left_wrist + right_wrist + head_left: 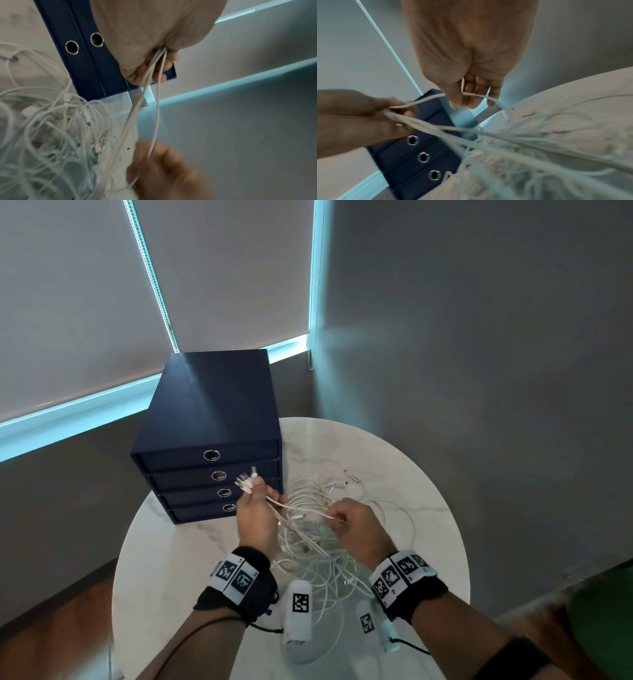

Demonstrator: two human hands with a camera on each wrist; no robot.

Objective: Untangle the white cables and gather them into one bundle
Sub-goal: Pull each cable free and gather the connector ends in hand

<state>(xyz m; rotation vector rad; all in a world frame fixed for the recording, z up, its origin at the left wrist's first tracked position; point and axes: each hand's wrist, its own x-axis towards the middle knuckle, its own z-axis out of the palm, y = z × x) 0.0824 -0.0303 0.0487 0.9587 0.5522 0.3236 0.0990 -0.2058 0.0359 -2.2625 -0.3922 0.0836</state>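
1. Standing at the left rear of the round marble table [428,491]: a dark blue drawer box [209,419], four drawers with metal ring pulls facing forward.
2. Gripping several cable ends in front of that box: the left hand [255,517], fingers curled tight round a cluster of connectors [246,479] poking up past the thumb, strands trailing from the fist toward the pile.
3. Running between the two hands: one cable strand [426,100], leaving the left fist and crossing to the right fingers.
4. Pinching that strand: the right hand [352,527], thumb and fingers curled round it, raised just above the pile.
5. Lying tangled on the table between and below both hands: the white cables [322,546], loops spreading toward the near edge and to the right, loose plugs showing near the far side.
6. Hanging under the wrists: two white wrist cameras [298,611] bearing black-and-white markers.
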